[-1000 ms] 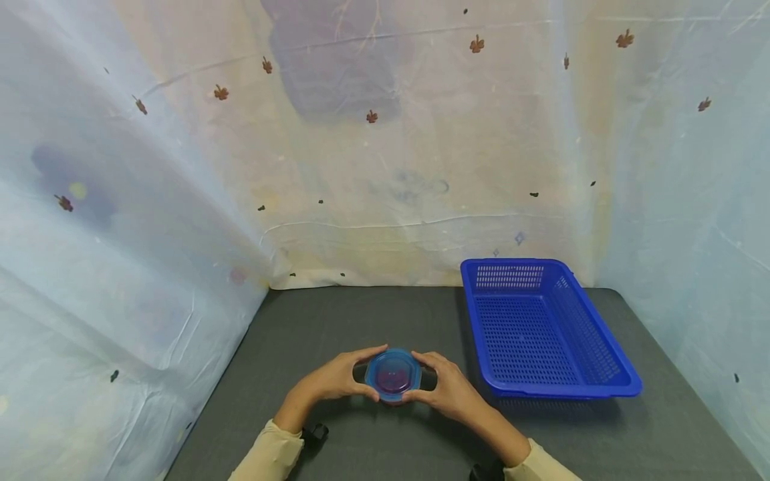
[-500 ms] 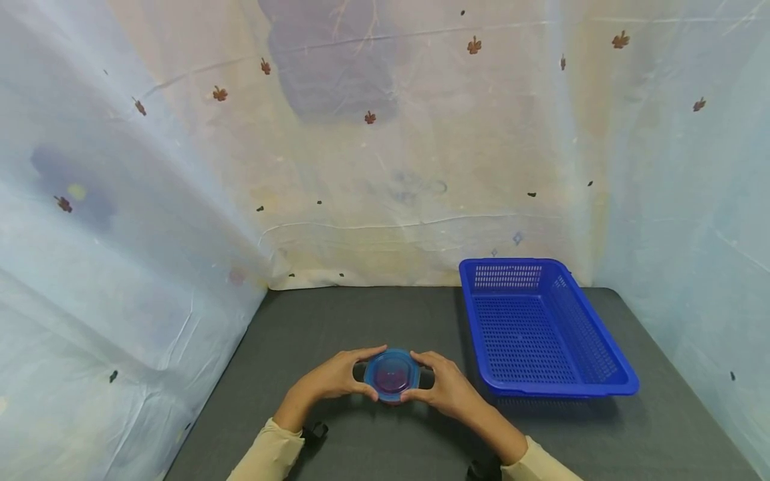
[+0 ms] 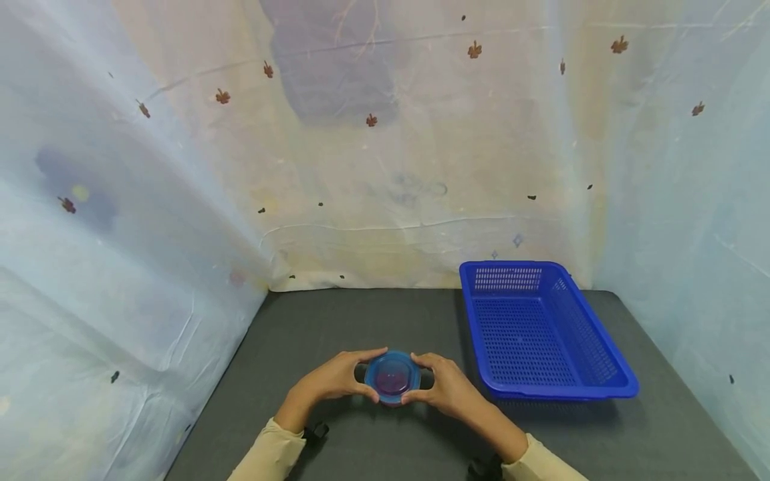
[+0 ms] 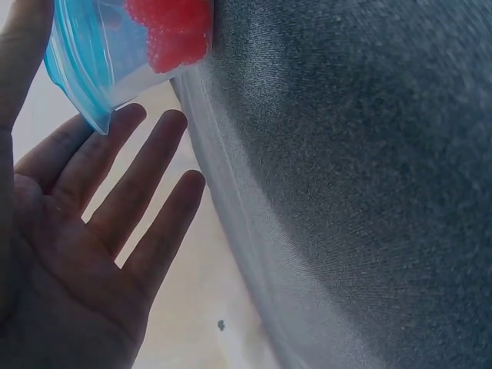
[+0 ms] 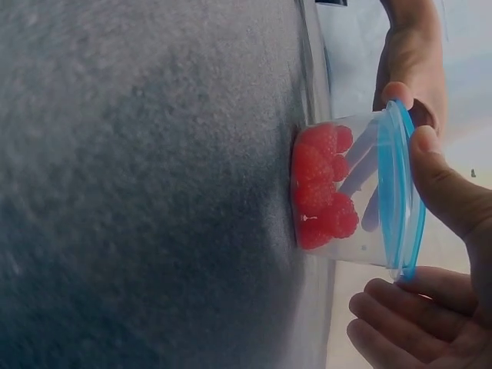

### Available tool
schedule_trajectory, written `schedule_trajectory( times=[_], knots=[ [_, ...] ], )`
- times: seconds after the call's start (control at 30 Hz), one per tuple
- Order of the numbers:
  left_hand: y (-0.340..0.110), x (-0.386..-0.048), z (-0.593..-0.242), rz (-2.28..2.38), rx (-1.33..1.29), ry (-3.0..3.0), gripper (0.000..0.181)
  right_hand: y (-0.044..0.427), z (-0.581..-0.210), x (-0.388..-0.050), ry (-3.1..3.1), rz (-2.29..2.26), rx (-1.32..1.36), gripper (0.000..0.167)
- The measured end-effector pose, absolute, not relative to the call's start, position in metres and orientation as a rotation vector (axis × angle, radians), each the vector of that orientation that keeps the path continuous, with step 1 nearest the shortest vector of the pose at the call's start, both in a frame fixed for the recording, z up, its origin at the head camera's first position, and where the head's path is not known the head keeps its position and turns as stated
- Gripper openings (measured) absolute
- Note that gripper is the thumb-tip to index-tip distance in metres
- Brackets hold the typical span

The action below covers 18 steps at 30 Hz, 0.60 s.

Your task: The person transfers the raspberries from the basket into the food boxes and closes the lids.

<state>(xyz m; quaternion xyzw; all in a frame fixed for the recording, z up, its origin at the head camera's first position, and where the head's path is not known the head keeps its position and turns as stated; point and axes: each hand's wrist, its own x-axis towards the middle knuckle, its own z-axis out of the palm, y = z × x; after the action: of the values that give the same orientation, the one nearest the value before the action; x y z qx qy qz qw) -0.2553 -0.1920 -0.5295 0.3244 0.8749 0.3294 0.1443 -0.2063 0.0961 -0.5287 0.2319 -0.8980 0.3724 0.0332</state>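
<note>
A small round food container [image 3: 392,371] of clear plastic sits on the grey table, with a translucent blue lid [image 5: 397,192] on top. Red raspberries [image 5: 317,184] show through its wall in the right wrist view. From the left side my left hand [image 3: 333,379] grips the lid's rim between thumb and forefinger. My right hand [image 3: 450,387] does the same from the right, its thumb on the lid's near edge. The other fingers of both hands extend beside the container without wrapping round it. In the left wrist view the container is partly cut off at the top.
A blue perforated plastic basket [image 3: 523,334] stands at the right on the grey table [image 3: 337,317]. Patterned sheeting [image 3: 421,167] hangs behind the table and along both sides. Black straps [image 3: 315,433] are at the wrists.
The head view has shifted very slightly. Both hands keep the same hold on the lid's rim, and the container stays in its place.
</note>
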Motion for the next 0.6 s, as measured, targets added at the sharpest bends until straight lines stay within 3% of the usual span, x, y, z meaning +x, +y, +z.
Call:
schedule_trajectory(
  times=[0.6],
  knots=[
    [-0.1888,-0.253,-0.5254,0.842,0.889,2.602,0.101,0.0994,-0.5208,-0.2129,-2.831,1.122,0.77,0.089]
  ],
)
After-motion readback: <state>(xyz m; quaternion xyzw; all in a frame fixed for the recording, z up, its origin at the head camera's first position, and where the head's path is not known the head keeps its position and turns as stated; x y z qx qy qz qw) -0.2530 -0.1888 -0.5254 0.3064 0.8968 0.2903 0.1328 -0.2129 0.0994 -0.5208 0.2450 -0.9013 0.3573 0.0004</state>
